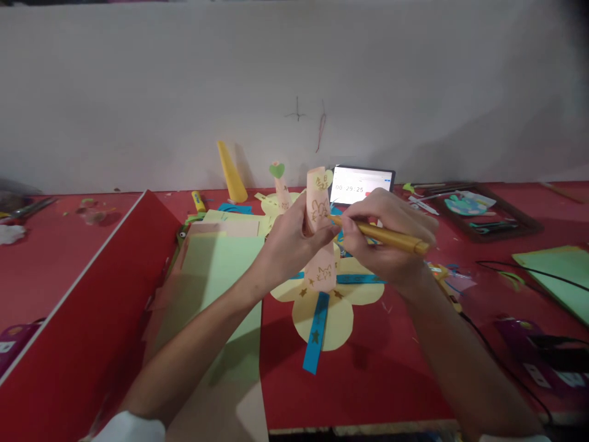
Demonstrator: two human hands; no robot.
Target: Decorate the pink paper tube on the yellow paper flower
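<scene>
My left hand (297, 236) is wrapped round a pale pink paper tube (322, 261) that stands upright. Gold cat faces and stars are drawn on the tube, and a light green paper piece (323, 180) with gold marks sits near its top. Under it spreads a pale yellow flower-shaped paper base (343, 322), with blue paper strips (315, 337) reaching outward. A gold marker (391, 238) is pinched in my right hand (384, 236), its tip at or close to the tube's side beside the upper cat drawing.
Light green paper sheets (225, 264) lie to the left, beside a red upright divider (101, 313). Behind stand a yellow cone (231, 173), a second pink tube with a green heart (277, 170), and a tablet showing a timer (361, 184). A brown tray (519, 230) holds tools at right.
</scene>
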